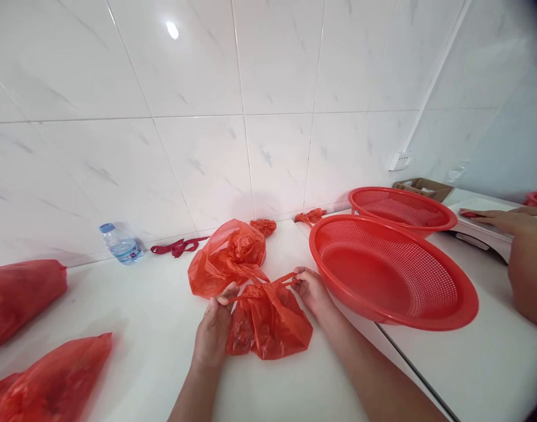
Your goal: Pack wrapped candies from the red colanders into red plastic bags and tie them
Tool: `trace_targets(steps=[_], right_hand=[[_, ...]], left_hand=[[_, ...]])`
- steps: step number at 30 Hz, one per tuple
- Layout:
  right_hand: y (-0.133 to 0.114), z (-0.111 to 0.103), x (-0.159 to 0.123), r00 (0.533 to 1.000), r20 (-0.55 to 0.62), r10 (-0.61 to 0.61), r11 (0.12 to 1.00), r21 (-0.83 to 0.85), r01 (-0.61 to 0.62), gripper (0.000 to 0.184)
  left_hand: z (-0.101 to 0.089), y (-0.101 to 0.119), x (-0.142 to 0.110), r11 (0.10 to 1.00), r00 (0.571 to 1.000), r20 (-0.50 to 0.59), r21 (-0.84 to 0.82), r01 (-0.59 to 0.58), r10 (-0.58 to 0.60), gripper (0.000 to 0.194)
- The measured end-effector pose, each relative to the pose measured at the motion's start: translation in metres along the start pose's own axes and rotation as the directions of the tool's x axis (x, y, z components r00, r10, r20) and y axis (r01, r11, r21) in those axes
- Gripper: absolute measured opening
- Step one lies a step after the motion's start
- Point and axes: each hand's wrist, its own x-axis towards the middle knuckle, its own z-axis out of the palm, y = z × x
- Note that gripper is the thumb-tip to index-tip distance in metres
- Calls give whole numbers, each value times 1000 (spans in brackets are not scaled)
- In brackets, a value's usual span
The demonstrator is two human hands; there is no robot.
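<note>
A small red plastic bag (268, 322) lies on the white counter (154, 328) between my hands. My left hand (214, 328) pinches one handle loop of this bag, and my right hand (311, 288) pinches the other, with the handles stretched apart. Just behind it sits a second, puffed-up red bag (227, 255), touching the first.
A large red perforated basket (427, 316) sits right of my hands, a second one (403, 208) behind it. More red bags (24, 296) lie at the left, small tied ones (263, 226) by the tiled wall. A water bottle (119, 243) lies there too. Another person's hand (503, 220) rests at the far right.
</note>
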Motion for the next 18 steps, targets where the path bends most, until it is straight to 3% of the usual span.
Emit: trace_targets(steps=[5,7,9,11,13,15,18], right_hand=[[1,11,-13,996,87,21,991,-133,-9,13],[5,18,-22,982,184,45,949,-316,16,23],[10,26,-33,931,345,116,835,-542,97,31],[15,35,-45,847,490,207,714,-667,212,31],[18,41,-57,776,570,270,677,-685,268,28],[18,45,-66,741,599,303,664,-691,287,25],[15,46,-72,737,588,333,624,-724,295,20]], left_hand=[[0,2,0,999,999,-31,10,33,-33,36],[3,-2,-2,996,998,-56,87,19,-14,37],[6,-7,-5,968,997,-60,251,-25,41,34],[10,-12,-14,905,997,-10,421,-65,77,29],[14,-16,-28,839,996,42,537,-90,80,46],[17,-20,-46,769,994,33,632,-98,100,57],[15,-26,-72,647,988,-72,761,-34,136,31]])
